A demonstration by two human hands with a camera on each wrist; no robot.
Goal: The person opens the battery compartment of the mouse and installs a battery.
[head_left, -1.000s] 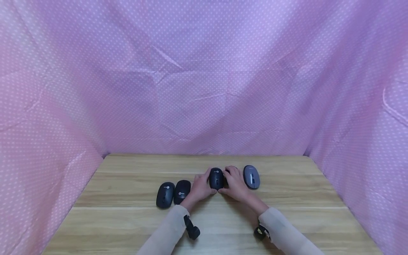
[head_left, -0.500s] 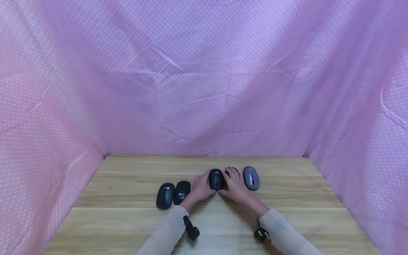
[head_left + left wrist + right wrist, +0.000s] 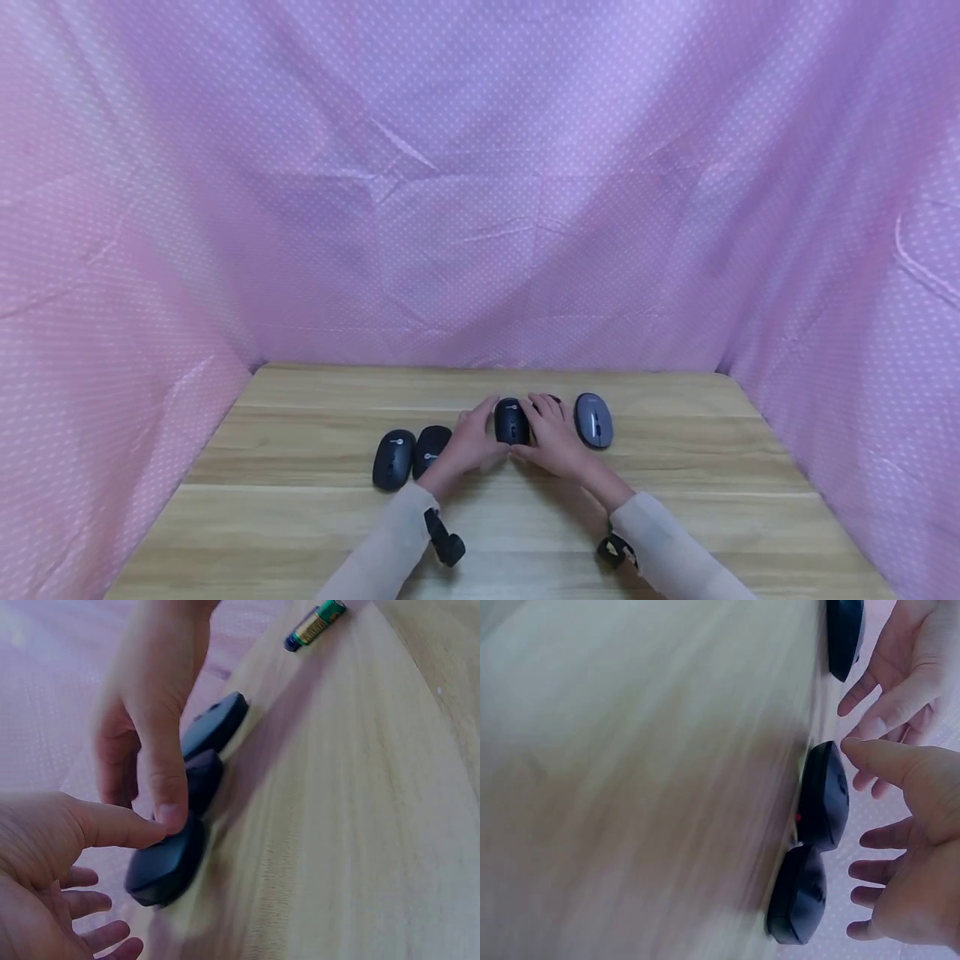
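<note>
Head view: we log a dark mouse [image 3: 512, 421] at table [image 3: 300, 508] centre, long axis running 12 to 6, nose to 12. Since a second ago it sits in the same spot, so we judge it not yet lifted; left hand [image 3: 467, 446] and right hand [image 3: 553, 437] remain at 9 and 3.

Left wrist view: both thumbs meet on its rear; fingers relaxed, uncurled. A battery [image 3: 315, 624] lies well apart.

Right wrist view: a second mouse [image 3: 798, 898] touches it.

head view shifted slightly | hands [image 3: 513, 442] eased a little nearer | black mouse [image 3: 512, 421] barely moved
</note>
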